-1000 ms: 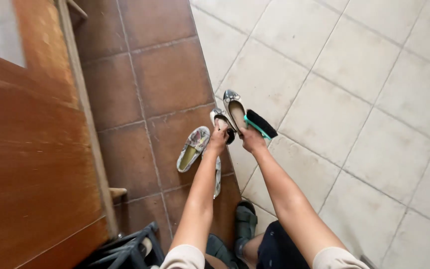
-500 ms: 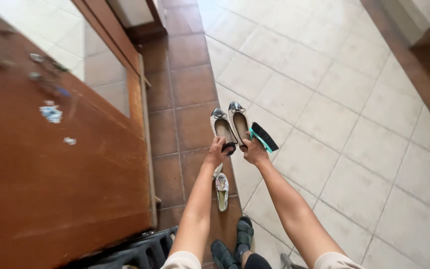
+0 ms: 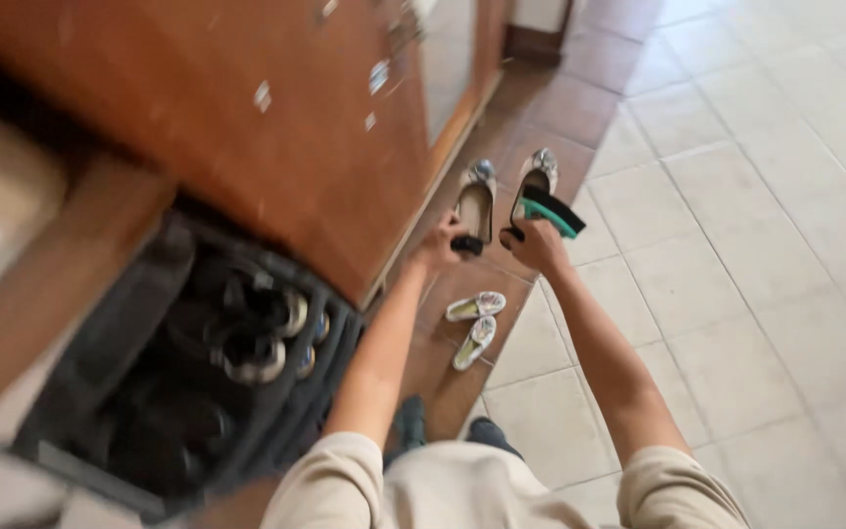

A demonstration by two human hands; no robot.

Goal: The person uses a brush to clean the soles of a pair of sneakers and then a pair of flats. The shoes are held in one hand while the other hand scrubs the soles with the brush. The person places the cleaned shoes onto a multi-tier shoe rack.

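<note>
Ballet flats, one pair: your left hand grips one flat by the heel; your right hand clutches the other flat plus a green-backed brush. Near, on brown tiles: patterned slip-ons. Left: wooden door, dark shoe rack.
</note>
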